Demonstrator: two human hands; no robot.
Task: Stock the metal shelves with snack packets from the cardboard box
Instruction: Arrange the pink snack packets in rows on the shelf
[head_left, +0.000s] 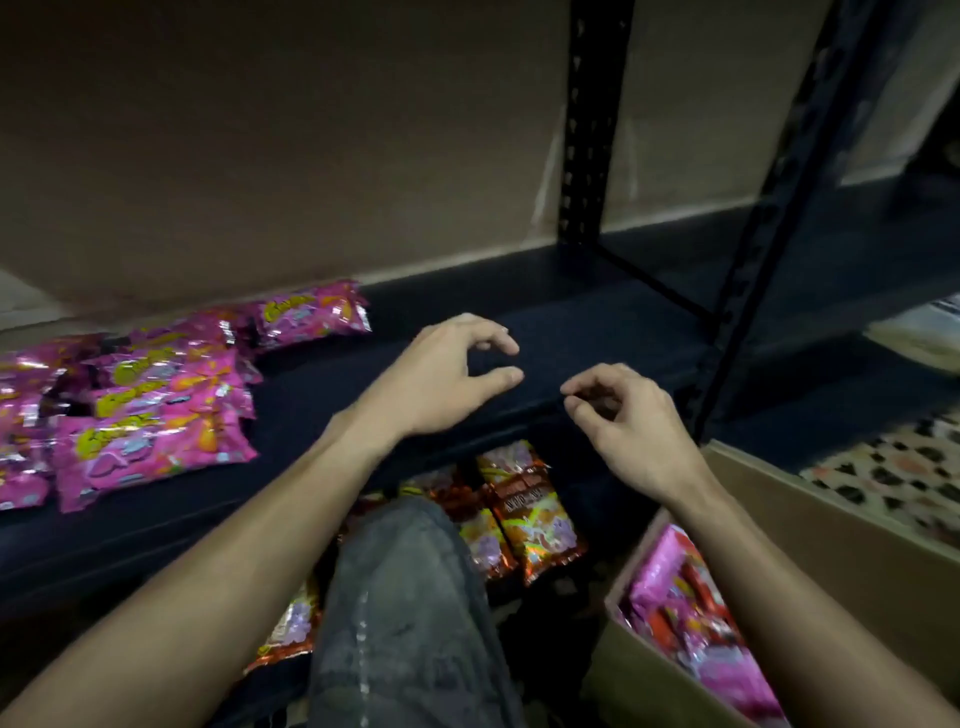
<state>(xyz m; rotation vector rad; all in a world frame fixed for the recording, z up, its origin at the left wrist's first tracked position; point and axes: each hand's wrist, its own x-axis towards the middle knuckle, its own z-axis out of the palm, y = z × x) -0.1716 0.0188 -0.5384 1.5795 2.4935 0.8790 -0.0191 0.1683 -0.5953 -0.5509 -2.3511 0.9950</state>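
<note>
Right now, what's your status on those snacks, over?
Left hand, right hand: both empty above shelf. Pink packets piled shelf-left, more in cardboard box. Knee partly hides orange packets below.

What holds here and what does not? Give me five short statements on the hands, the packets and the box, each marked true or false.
1. The left hand and the right hand hold nothing. True.
2. The pink packets lie on the left part of the dark shelf. True.
3. The cardboard box is empty. False: boxed packets in pink wrap show inside it.
4. The packets below the shelf are pink. False: orange-red packets lie there.
5. The box stands at the person's left. False: it is at the right, under the right forearm.
</note>
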